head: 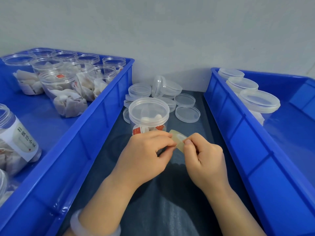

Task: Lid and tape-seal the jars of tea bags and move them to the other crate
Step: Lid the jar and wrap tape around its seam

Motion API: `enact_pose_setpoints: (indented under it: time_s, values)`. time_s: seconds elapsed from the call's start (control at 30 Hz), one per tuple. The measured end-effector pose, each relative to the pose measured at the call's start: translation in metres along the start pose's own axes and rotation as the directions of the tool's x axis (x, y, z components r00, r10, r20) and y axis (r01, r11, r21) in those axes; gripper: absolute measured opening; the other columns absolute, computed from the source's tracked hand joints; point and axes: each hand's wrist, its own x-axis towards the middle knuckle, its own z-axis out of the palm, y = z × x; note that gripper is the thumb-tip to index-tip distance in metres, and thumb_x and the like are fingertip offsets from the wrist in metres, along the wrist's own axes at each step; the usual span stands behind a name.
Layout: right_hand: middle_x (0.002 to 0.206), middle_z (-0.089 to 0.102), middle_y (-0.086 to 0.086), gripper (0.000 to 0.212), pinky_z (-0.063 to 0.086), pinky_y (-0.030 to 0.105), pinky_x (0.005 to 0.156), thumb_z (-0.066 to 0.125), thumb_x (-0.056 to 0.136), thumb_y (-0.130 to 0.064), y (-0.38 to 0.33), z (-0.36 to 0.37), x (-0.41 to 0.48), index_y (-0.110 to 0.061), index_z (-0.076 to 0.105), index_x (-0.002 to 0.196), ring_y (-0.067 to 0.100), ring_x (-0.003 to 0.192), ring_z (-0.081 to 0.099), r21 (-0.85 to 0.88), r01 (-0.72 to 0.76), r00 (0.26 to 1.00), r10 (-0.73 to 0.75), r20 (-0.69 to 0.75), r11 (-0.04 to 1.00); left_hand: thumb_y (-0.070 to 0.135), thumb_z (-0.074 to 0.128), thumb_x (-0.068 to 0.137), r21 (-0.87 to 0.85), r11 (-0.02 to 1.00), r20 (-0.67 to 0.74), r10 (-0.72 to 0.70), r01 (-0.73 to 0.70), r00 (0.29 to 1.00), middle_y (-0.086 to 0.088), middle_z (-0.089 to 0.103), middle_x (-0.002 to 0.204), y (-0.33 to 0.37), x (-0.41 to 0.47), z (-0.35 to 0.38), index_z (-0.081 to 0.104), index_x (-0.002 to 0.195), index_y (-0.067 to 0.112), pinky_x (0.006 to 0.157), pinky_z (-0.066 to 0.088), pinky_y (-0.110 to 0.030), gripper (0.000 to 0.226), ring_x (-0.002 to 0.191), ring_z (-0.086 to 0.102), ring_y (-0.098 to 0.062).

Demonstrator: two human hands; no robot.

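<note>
Here, in the middle, a narrow strip of desk covered with dark blue cloth (162,210) runs between 2 crates. The left hand (146,150) and the right hand (204,157) meet above this strip. Both have curled fingers and pinch a small roll of clear, yellowish tape (178,138), the left hand at its left side and the right hand with the thumb on its right side. A white bracelet (80,225) sits on the left wrist.

Just behind the hands stands a clear plastic jar of tea bags with its lid on (148,111). It is upright on the cloth, and the left hand's knuckles hide its lower part. Behind and to the right of it lies a heap of loose clear round lids (187,114). Most lie flat, and 1 stands on its edge near the grey wall (170,31).

The long blue plastic crate on the left (95,120) holds several open clear jars with tea bags (59,86) at its far end. A jar with a white printed label (17,143) lies tilted nearer to the camera. The blue plastic crate on the right (226,106) holds 3 lidded jars (259,101) in a row along its near wall, and the rest of its floor is bare blue.

Both crate walls rise close beside the forearms, so the free cloth is only the strip under and in front of the wrists.
</note>
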Motion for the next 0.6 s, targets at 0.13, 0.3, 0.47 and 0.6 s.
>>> enact_pose_setpoints:
  time_s: [0.13, 0.3, 0.47, 0.6]
  values:
    - [0.043, 0.035, -0.005, 0.030, 0.031, 0.035, 0.043, 0.040, 0.083, -0.028, -0.0021, 0.0009, 0.0000, -0.008, 0.045, 0.062, 0.022, 0.043, 0.039, -0.051, 0.017, 1.000, -0.016, 0.013, 0.999, 0.010, 0.069, 0.072, 0.039, 0.999, -0.027, -0.031, 0.032, 0.999, 0.003, 0.072, 0.079, 0.0040, 0.0008, 0.0029, 0.075, 0.071, 0.010, 0.061, 0.054, -0.030, 0.006, 0.072, 0.065, -0.011]
    - [0.043, 0.030, -0.005, 0.031, 0.027, 0.033, 0.043, 0.041, 0.081, -0.027, -0.0043, -0.0011, 0.0004, -0.008, 0.039, 0.057, 0.024, 0.042, 0.032, -0.085, 0.043, 0.999, -0.041, 0.027, 0.995, 0.010, 0.066, 0.070, 0.055, 0.997, -0.029, -0.058, 0.059, 0.998, 0.001, 0.067, 0.069, 0.0084, 0.0014, 0.0046, 0.070, 0.065, 0.008, 0.051, 0.053, -0.034, 0.007, 0.062, 0.063, -0.017]
    - [0.043, 0.035, 0.000, 0.033, 0.030, 0.036, 0.042, 0.044, 0.081, -0.026, -0.0048, -0.0018, 0.0007, -0.005, 0.043, 0.056, 0.026, 0.042, 0.035, -0.094, 0.073, 0.996, -0.069, 0.047, 0.993, 0.011, 0.063, 0.069, 0.051, 0.993, -0.023, -0.105, 0.106, 0.994, -0.001, 0.064, 0.066, 0.0091, 0.0011, 0.0051, 0.067, 0.063, 0.007, 0.048, 0.052, -0.037, 0.008, 0.058, 0.061, -0.020]
    - [0.041, 0.033, -0.002, 0.036, 0.029, 0.033, 0.041, 0.040, 0.080, -0.031, -0.0048, -0.0029, -0.0003, -0.006, 0.043, 0.055, 0.025, 0.040, 0.035, -0.087, 0.099, 0.995, -0.096, 0.034, 0.991, 0.007, 0.064, 0.071, 0.034, 0.988, -0.017, -0.148, 0.149, 0.989, -0.004, 0.065, 0.068, 0.0090, 0.0016, 0.0018, 0.066, 0.066, 0.004, 0.050, 0.053, -0.040, 0.006, 0.059, 0.061, -0.024]
